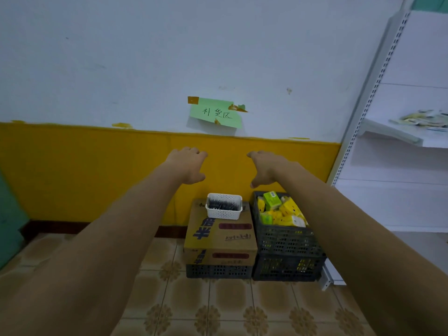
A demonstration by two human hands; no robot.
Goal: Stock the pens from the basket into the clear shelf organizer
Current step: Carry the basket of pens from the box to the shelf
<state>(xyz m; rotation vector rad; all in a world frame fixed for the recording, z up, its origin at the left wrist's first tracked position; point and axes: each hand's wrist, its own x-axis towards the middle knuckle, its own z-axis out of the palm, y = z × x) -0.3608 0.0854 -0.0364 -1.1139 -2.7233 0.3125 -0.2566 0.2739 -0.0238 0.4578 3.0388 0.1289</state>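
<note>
reaching forward at mid-frame with left hand [188, 166] and right hand [265, 168], fingers loosely spread, gripping nothing. below them, low centre: one white basket [224, 214] filled with dark pens [221, 204], too many to count, atop one cardboard box [218, 238] on one black crate [218, 271]. just right of that: two stacked dark crates [288, 241], the top one holding yellow and green packets [283, 209].

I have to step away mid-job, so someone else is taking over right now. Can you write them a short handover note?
Left hand: open, empty, stretched forward. Right hand: the same.
The small white perforated plastic basket sits on the brown cardboard box, holding dark pens; neither hand touches it.
No clear shelf organizer in view.
Done: nothing visible. Left: pick up the basket, stock all pens.
</note>
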